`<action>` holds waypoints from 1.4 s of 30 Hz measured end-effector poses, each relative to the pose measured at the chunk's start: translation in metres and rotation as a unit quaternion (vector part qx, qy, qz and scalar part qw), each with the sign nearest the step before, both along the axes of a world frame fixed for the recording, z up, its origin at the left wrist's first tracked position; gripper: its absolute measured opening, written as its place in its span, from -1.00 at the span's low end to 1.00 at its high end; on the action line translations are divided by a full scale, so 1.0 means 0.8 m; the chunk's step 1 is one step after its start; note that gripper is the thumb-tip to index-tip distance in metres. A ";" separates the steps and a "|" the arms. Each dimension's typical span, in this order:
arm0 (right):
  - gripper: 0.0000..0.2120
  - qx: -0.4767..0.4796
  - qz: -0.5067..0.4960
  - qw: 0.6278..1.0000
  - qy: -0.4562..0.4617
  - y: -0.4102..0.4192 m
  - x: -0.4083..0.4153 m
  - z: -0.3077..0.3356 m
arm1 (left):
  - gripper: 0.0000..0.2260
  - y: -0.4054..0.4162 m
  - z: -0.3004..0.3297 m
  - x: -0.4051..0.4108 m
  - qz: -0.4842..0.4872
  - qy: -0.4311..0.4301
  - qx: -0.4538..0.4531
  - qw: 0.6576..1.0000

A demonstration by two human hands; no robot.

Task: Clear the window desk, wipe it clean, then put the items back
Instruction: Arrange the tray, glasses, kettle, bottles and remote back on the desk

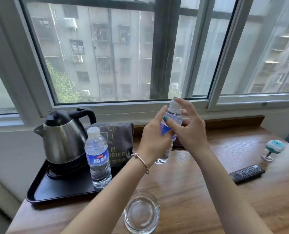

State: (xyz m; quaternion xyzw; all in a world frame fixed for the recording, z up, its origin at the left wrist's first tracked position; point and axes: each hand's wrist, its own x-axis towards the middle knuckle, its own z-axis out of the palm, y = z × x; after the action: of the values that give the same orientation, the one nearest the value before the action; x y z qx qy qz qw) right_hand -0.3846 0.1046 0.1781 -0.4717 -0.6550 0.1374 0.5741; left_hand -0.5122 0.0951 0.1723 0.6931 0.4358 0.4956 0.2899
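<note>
head | left hand [154,138] grips bottle [171,119] — label hidden | right hand [192,128] loose, fingertips at cap

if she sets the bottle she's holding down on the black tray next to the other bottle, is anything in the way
Nothing visible blocks it. The held bottle, gripped by the left hand, is lifted above the desk. The tray has bare space in front of the standing bottle and kettle; the glass sits nearer her, off that path.
</note>
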 end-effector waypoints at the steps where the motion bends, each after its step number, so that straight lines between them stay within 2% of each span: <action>1: -0.49 0.001 0.009 1.000 -0.002 0.000 -0.011 0.000 | -0.34 -0.002 0.000 -0.013 0.004 0.006 0.004 1.000; 9: -0.50 -0.018 0.084 0.996 -0.014 0.003 -0.088 -0.011 | -0.36 -0.026 -0.010 -0.100 0.056 0.038 0.077 0.995; 21: -0.50 -0.040 0.098 0.992 -0.062 0.010 -0.142 -0.063 | -0.45 -0.051 -0.042 -0.156 0.040 0.044 -0.003 0.998; 28: -0.50 -0.052 0.110 0.991 -0.058 0.008 -0.150 -0.073 | -0.46 -0.057 -0.056 -0.166 0.033 0.055 -0.008 0.998; 32: -0.45 -0.065 0.113 0.988 -0.076 0.008 -0.153 -0.072 | -0.45 -0.058 -0.042 -0.180 0.035 0.091 0.064 0.993; 36: -0.42 -0.053 0.105 0.990 -0.079 0.006 -0.152 -0.077 | -0.48 -0.051 -0.026 -0.205 0.090 0.124 0.149 0.977; 40: -0.46 -0.085 0.099 0.988 -0.083 0.002 -0.149 -0.077 | -0.55 -0.034 -0.019 -0.232 0.123 0.136 0.158 0.970; 42: -0.51 -0.100 0.143 0.984 -0.035 0.005 -0.149 -0.067 | -0.52 -0.024 -0.017 -0.242 0.106 0.139 0.134 0.976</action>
State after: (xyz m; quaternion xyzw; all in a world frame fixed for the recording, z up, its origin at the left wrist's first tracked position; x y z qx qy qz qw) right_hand -0.5037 0.1089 0.1247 -0.4327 -0.7186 0.2661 0.4750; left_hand -0.7056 0.0759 0.1586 0.7374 0.4725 0.4765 0.0770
